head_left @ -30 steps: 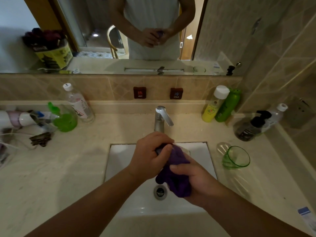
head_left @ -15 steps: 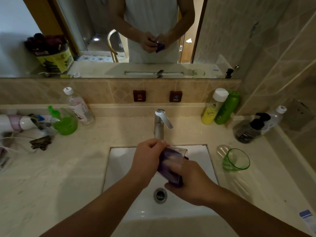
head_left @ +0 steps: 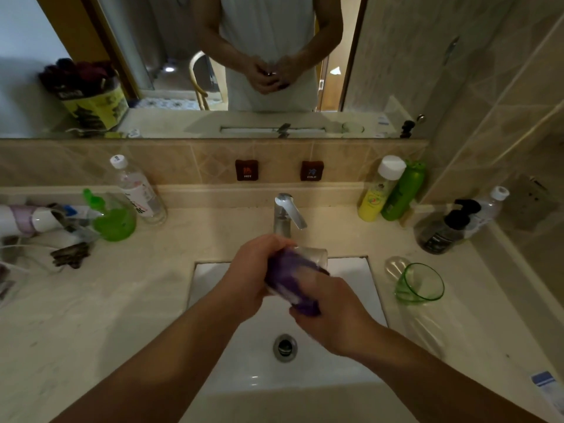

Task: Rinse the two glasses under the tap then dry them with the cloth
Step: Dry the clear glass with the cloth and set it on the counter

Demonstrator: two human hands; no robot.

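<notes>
Over the white sink my left hand grips a clear glass, tilted with its base toward the tap. The purple cloth is stuffed inside the glass and spills out of its mouth. My right hand holds the cloth at the mouth of the glass. No water runs from the tap. A green glass stands upright on the counter to the right of the sink.
Yellow and green bottles and a dark pump bottle stand at the back right. At the back left are a water bottle, a green cup, a hair dryer and cables. A mirror runs above the tiled ledge.
The cloth has gone from being wrapped over the outside of the glass to being pushed inside it. Both hands have stayed over the sink, shifting only slightly.
</notes>
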